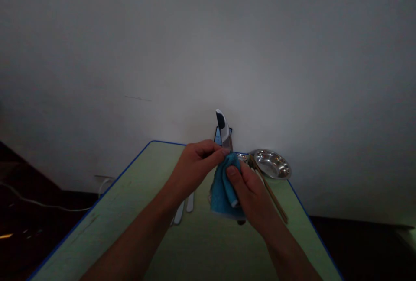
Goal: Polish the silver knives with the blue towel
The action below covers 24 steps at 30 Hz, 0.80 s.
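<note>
Over the table, a knife (222, 124) with a white and dark handle points upward; its lower part goes into a blue cloth (224, 192). My left hand (200, 156) is closed, its thumb and fingertips pinching the knife just above the cloth. Wrapped in folds, the cloth is gripped by my right hand (251, 188), thumb on top, around the lower part of the knife. The cloth and fingers hide that part. Below my left wrist lie light-coloured flat utensils (179, 214), partly covered by my arm.
A shiny metal bowl (272, 164) stands at the table's back right corner, with wooden chopsticks (274, 198) beside it. A phone (217, 135) leans near the wall behind the knife. The green table (130, 190) has a blue edge and meets the wall.
</note>
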### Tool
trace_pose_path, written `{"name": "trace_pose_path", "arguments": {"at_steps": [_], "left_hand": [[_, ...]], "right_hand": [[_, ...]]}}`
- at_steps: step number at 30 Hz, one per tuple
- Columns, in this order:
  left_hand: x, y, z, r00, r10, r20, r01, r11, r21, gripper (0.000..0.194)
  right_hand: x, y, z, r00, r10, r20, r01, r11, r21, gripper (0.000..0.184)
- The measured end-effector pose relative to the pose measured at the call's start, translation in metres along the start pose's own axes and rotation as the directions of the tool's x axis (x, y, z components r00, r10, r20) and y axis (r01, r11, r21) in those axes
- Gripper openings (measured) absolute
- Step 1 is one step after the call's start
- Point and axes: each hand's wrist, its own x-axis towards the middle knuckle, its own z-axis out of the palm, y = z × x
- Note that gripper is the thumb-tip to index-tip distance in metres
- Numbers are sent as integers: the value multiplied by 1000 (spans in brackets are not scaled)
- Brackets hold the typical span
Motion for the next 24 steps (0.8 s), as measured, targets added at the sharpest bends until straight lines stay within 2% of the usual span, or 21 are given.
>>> {"name": "trace_pose_path", "arguments": {"at_steps": [12,17,24], "left_hand": [[0,0,-1,999,6,-54,-5,1000,16,25],[1,-1,-5,996,11,-83,-8,999,40,25],[5,-2,-15,991,3,-130,-5,1000,-18,22]], "right_hand": [[1,-2,-1,999,-43,4,43,998,-45,28],[0,0,2,999,-38,30,38,999,-20,30],[0,7,9,995,8,96,-6,1000,-20,33]]}}
